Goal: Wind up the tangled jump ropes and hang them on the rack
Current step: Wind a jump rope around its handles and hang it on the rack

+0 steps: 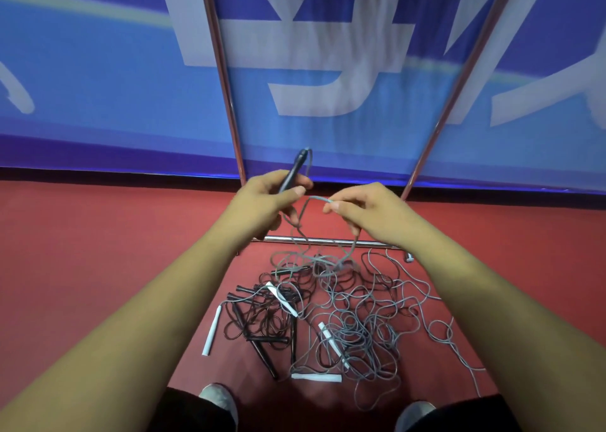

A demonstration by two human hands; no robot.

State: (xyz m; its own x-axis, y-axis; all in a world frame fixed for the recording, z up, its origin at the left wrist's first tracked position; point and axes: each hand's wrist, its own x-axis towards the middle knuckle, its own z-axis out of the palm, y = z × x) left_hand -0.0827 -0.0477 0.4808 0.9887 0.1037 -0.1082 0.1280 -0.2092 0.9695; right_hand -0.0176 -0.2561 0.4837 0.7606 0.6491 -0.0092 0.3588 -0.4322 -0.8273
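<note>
I'm reaching both arms forward: my left hand [272, 198] is gripping a dark handle [294, 172] and my right hand [360, 215] is pinching the grey cord [315, 198]. The tangled ropes [328, 310] are lying on the floor below. The banner [98, 87] is showing only cropped white characters, which I can't read.

Just the one view, a wide-angle cam on the person's head. It looks forward and steeply down past both bare forearms, so the left hand [269, 198] and right hand [360, 208] sit close, about mid-frame. The matte red floor [98, 251] fills the lower part, and the blue-and-white printed banner [98, 87] bows across the top.
</note>
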